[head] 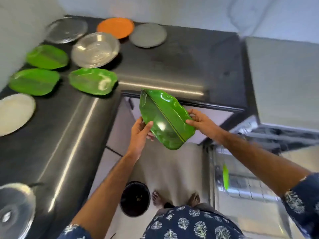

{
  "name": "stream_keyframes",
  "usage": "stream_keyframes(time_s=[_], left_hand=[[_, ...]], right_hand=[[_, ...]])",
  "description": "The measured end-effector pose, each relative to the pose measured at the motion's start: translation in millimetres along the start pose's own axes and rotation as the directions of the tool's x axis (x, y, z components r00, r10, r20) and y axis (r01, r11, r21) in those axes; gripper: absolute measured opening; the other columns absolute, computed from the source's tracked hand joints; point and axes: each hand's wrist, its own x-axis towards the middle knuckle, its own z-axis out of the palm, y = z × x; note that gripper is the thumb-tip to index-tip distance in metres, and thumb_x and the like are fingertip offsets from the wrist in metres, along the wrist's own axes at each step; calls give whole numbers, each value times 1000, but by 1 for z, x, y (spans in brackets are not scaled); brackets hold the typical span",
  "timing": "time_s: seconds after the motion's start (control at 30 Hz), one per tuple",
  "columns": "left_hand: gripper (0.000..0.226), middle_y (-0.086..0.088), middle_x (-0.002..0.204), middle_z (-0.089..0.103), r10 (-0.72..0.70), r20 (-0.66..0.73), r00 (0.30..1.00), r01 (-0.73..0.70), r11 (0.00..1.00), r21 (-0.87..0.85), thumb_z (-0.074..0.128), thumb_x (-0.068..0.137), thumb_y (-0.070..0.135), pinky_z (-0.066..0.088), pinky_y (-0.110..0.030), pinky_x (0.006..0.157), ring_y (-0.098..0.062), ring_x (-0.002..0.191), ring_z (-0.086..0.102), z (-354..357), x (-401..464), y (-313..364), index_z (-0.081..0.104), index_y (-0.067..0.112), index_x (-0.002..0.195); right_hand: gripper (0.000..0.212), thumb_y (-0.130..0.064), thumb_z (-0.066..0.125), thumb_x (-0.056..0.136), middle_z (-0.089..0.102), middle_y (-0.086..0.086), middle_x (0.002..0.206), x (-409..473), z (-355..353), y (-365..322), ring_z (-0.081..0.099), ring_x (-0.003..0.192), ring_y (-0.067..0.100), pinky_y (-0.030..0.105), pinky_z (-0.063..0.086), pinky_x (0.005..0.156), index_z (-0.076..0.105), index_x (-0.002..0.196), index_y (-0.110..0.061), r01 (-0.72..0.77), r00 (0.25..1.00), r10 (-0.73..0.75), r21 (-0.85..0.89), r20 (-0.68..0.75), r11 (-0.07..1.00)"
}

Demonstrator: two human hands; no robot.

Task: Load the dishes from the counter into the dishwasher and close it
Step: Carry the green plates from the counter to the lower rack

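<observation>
Held in mid-air over the floor, between the corner of the dark desk (pixel 155 54) and the open dishwasher (pixel 241 183): a green leaf-shaped plate (pixel 165 118), tilted, glossy face up. Left hand (pixel 139 133) at its lower left edge, thumb on the face and fingers (pixel 150 135) curled beneath, gripping the rim. Right hand (pixel 200 120) at the right edge, thumb and fingertips pinching the rim, the rest of the fingers loosely bent.

Lying on the desk, well apart from the held plate: three more green leaf plates, one near the wall (pixel 47 56), one below it (pixel 34 81), one close to the desk's inner corner (pixel 93 81). Just beside these, a clear glass bowl (pixel 95 50). Behind it, a clear glass plate (pixel 67 30), an orange plate (pixel 115 27) and a grey plate (pixel 148 35), the last two side by side and almost touching. At the left edge, a white plate (pixel 15 113), partly cut off. At the lower left corner, a glass lid (pixel 15 209), blurred.

In the dishwasher rack (pixel 245 188) on the right, one green plate standing on edge (pixel 225 176). Down on the floor, a round black bin (pixel 135 198) just left of two bare feet (pixel 176 199). Blue patterned sleeves at both arms.
</observation>
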Motion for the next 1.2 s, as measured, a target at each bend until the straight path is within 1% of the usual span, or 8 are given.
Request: stream_keyframes(time_s=[0.13, 0.27, 0.33, 0.47, 0.6, 0.73, 0.83, 1.2], left_hand=[[17, -3, 76, 69, -52, 345, 937, 6, 991, 132, 60, 96, 6, 52, -26, 44, -15, 49, 61, 85, 0, -21, 60, 10, 113], [18, 3, 67, 70, -241, 608, 757, -2, 929, 370, 53, 97, -6, 50, -21, 42, -8, 45, 62, 194, -19, -50, 55, 7, 110], [17, 3, 71, 70, -358, 665, 656, -45, 860, 508, 54, 98, -2, 48, -21, 42, -4, 47, 64, 243, -30, -65, 54, 9, 110], [22, -14, 97, 64, -551, 666, 503, -133, 712, 689, 53, 100, 1, 45, -14, 45, 0, 56, 66, 324, -55, -112, 51, 1, 122], [31, -20, 97, 63, -620, 646, 446, -335, 554, 762, 56, 100, 9, 44, -26, 67, -27, 82, 63, 371, -71, -175, 55, -2, 129], [24, -17, 104, 71, -647, 619, 446, -443, 441, 781, 59, 98, 15, 44, -27, 74, -31, 99, 67, 392, -63, -238, 63, 8, 121], [27, -13, 106, 72, -649, 601, 466, -487, 380, 787, 60, 96, 15, 47, -30, 86, -26, 101, 68, 402, -51, -286, 62, 8, 122], [62, -23, 144, 42, -653, 518, 552, -494, 244, 834, 67, 92, 15, 36, -36, 107, -34, 133, 44, 417, 3, -464, 38, 1, 145]], right_hand=[[37, 17, 55, 88, 68, 3, 94, -81, -73, 55, 67, 75, 8, 29, 54, 67, 56, 109, -13, -124, 984, 138, 131, -109, 984], [33, 9, 57, 89, 75, 4, 100, -172, -124, 117, 70, 83, 18, 35, 57, 83, 63, 120, -1, -229, 922, 302, 289, -243, 930], [36, 10, 53, 89, 70, 14, 106, -215, -140, 142, 70, 82, 21, 35, 56, 84, 60, 124, 3, -248, 878, 371, 375, -302, 893], [44, -2, 54, 75, 63, 17, 98, -286, -167, 187, 60, 82, 20, 19, 49, 59, 61, 117, 8, -325, 770, 452, 334, -450, 885], [34, -15, 52, 76, 63, 14, 91, -318, -185, 260, 56, 77, 20, 21, 38, 56, 66, 105, -6, -495, 629, 584, 314, -514, 810], [31, -7, 48, 94, 65, 23, 119, -315, -196, 347, 65, 105, 34, 30, 46, 75, 63, 121, -7, -585, 456, 680, 382, -575, 715], [26, -15, 46, 96, 63, 25, 121, -296, -200, 399, 62, 111, 39, 40, 48, 87, 59, 117, -8, -641, 398, 671, 335, -625, 691], [30, -17, 48, 92, 68, 14, 114, -184, -214, 548, 67, 102, 40, 45, 51, 82, 51, 121, -16, -748, 564, 439, -208, -699, 630]])
